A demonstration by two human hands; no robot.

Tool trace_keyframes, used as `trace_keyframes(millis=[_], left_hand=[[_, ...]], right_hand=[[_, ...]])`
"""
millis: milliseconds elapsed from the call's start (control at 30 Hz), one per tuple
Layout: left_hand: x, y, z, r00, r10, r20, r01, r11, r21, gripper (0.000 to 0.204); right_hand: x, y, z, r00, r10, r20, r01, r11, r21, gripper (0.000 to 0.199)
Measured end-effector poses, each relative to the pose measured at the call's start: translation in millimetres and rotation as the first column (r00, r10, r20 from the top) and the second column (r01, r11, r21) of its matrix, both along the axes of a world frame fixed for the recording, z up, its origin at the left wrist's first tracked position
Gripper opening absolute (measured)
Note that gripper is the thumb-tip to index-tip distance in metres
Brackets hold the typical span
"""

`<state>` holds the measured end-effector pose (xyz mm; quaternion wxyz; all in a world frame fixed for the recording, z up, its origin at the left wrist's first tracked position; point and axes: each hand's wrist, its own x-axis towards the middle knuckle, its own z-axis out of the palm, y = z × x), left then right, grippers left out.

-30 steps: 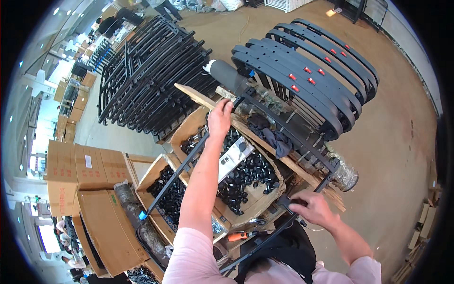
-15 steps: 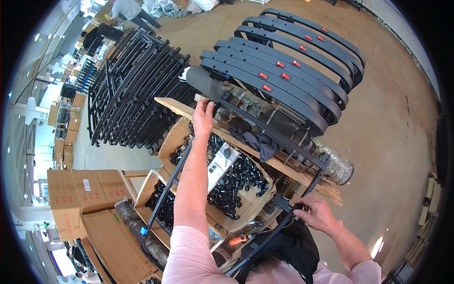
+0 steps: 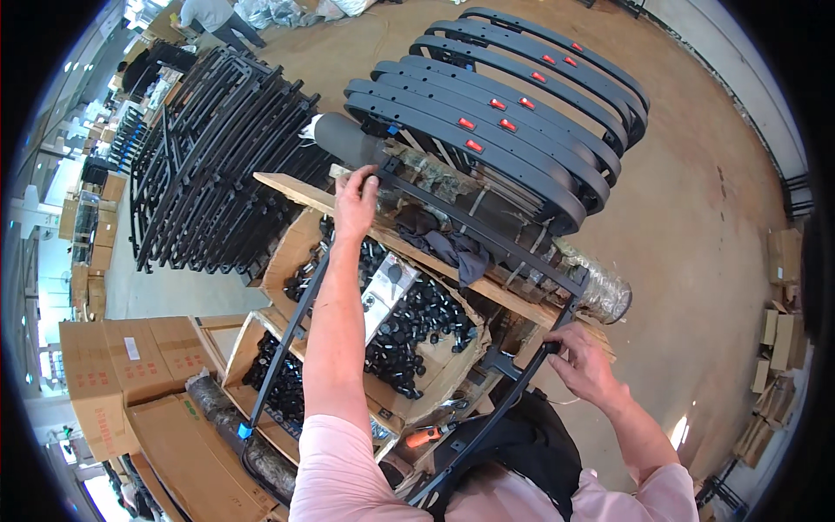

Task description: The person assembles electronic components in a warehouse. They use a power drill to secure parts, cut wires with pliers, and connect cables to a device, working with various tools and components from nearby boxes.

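Above a plank (image 3: pixel 296 192) and wrapped rolls (image 3: pixel 607 294), both hands (image 3: pixel 586 364) grip a black frame (image 3: pixel 487 229), brown warehouse floor (image 3: pixel 687 200) beyond.

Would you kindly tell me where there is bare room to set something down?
The widest free patch is brown floor between the curved panels and cardboard pieces at right. A smaller one lies between the stacked frames and cartons. It's crowded at the open boxes of black parts, crossed by a metal frame.
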<state>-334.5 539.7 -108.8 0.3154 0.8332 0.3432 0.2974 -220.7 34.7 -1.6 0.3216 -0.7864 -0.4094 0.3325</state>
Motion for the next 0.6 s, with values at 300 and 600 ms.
trace_keyframes(millis=[300,600], left_hand=[[-9,24,-28,0.971,-0.063,0.232,0.147,0.918,-0.368,0.031],[-6,14,-11,0.994,0.029,0.109,-0.008,0.983,-0.184,0.032]], right_hand=[[31,-14,-10,0.94,-0.2,0.277,0.205,0.979,0.011,0.034],[38,4,-11,0.927,-0.123,0.354,0.133,0.991,-0.004,0.034]])
